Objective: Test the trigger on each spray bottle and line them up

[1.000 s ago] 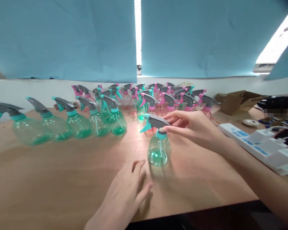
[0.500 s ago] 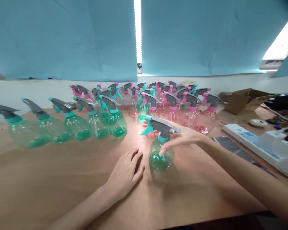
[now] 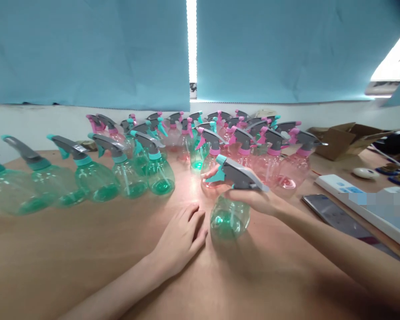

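A green spray bottle [image 3: 230,218] with a grey and teal trigger head stands near the middle of the table, tilted a little. My right hand [image 3: 253,195] is wrapped round its neck just below the head, the thumb in front. Left of this bottle, my left hand [image 3: 183,233] lies on the wooden table [image 3: 86,262] with its fingers slightly curled and apart, holding nothing. Beyond my left hand is another green bottle [image 3: 160,175], the nearest end of a row that runs off to the left.
Pink bottles [image 3: 268,166] stand close behind the held one, with more bottles farther back. On the right lie a phone [image 3: 333,218], a white power strip [image 3: 353,198], a white mouse [image 3: 366,173] and an open cardboard box [image 3: 336,142].
My right hand has closed round the bottle's neck, and the bottle's head now leans to the right. The view has shifted slightly.
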`<state>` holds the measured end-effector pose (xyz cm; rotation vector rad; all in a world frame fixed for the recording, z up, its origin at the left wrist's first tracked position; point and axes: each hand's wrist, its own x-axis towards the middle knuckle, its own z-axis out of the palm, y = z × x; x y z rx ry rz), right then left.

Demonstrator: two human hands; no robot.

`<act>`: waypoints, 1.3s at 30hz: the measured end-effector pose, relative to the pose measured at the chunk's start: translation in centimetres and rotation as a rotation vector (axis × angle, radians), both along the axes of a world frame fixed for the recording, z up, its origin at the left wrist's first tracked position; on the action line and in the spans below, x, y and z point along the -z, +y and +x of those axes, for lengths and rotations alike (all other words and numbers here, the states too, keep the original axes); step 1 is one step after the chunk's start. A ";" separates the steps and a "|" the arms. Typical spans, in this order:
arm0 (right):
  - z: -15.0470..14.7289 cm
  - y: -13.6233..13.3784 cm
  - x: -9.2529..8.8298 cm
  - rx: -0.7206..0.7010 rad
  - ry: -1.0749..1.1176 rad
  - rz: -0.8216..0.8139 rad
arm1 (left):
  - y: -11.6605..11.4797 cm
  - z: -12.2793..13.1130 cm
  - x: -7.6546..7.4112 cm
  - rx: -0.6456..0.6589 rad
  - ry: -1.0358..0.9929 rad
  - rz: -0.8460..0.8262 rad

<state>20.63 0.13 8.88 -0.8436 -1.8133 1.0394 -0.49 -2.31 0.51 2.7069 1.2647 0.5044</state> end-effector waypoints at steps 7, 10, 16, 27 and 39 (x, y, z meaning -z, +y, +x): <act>2.5 0.7 1.1 0.264 -0.053 -0.062 | 0.5 0.0 0.4 0.014 -0.008 -0.008; 2.8 0.8 1.1 0.273 -0.042 -0.052 | 0.6 0.0 0.5 0.015 -0.006 -0.009; 2.5 1.2 1.0 0.146 0.010 0.020 | 0.6 -0.3 0.3 0.017 0.003 -0.002; 2.7 1.6 1.8 0.128 -0.003 0.116 | 0.9 -0.7 0.7 0.028 0.006 0.027; 2.7 1.5 1.8 0.161 -0.018 0.130 | 1.1 -1.0 1.2 0.037 0.000 0.031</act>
